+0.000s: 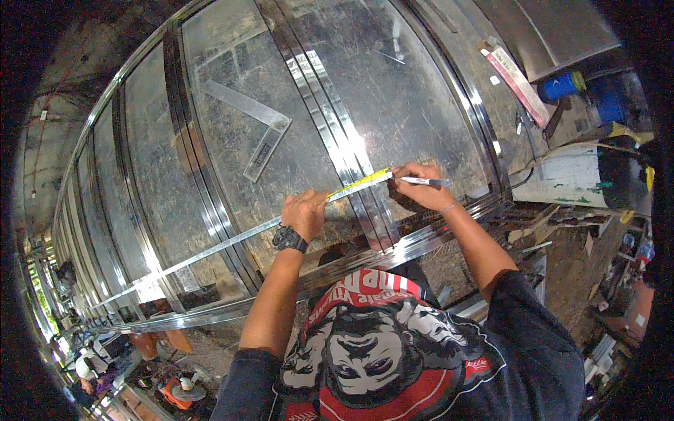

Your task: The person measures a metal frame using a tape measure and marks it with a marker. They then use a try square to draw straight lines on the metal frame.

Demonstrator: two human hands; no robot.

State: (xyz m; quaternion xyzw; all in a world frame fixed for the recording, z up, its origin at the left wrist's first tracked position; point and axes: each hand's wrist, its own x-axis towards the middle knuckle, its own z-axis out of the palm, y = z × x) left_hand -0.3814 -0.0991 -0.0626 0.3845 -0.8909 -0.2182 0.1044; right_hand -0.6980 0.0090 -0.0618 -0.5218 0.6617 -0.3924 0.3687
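A long tape measure blade point(358, 184), yellow between my hands and silvery farther left, runs across the shiny metal bars point(340, 140) of a large frame. My left hand point(303, 212), with a dark watch on its wrist, is closed on the blade's edge. To the right, my right hand point(421, 186) grips a white marker point(425, 182) with a grey end. Its fingertips are by the yellow blade's right end, near the pair of crossing bars. Whether they also pinch the blade is hidden.
A metal try square point(249, 105) lies on the scratched board beyond my left hand. At the right are a long red-and-white box point(516, 84) and a blue container point(562, 85). An orange power tool point(181, 393) sits lower left, near another person point(86, 368).
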